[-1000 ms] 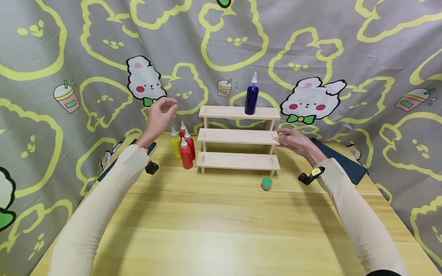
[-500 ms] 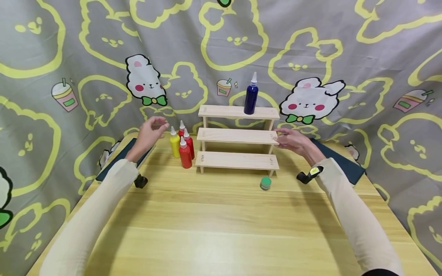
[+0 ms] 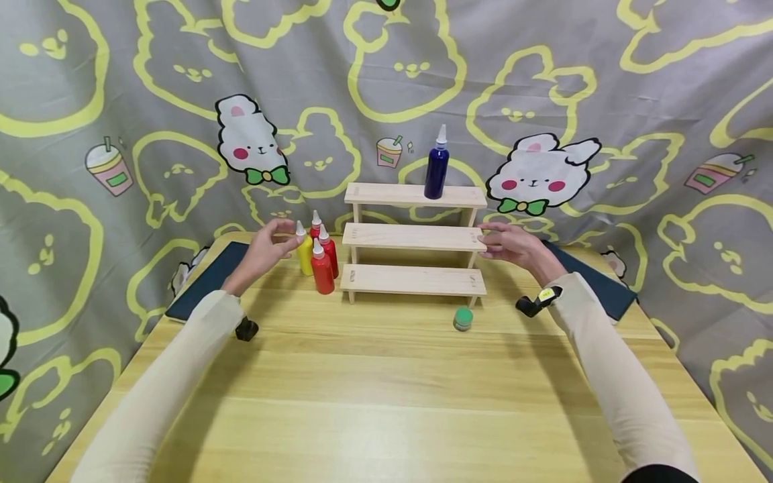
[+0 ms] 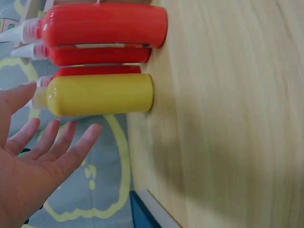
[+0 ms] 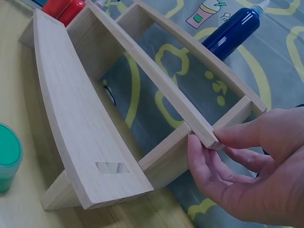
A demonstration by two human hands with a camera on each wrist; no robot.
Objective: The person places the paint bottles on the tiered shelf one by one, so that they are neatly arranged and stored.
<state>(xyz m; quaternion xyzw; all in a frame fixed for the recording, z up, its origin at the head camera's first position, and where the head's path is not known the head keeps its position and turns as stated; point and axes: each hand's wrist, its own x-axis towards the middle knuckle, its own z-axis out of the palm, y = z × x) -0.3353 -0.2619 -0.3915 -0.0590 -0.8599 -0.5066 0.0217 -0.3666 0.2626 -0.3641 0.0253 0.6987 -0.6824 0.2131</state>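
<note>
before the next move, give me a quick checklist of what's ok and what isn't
1. Yellow bottle upright: ok.
2. Left hand gripping it: not ok, thumb and fingers spread apart.
3. Left thumb touching its nozzle: cannot tell.
4. Right hand holding the rack: ok, pinching the middle shelf at its end.
5. Blue bottle upright on the top shelf: ok.
6. Green-lidded jar apart from the rack: ok.

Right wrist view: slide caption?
Right hand pinching the middle shelf at its end; blue bottle on the top shelf.
</note>
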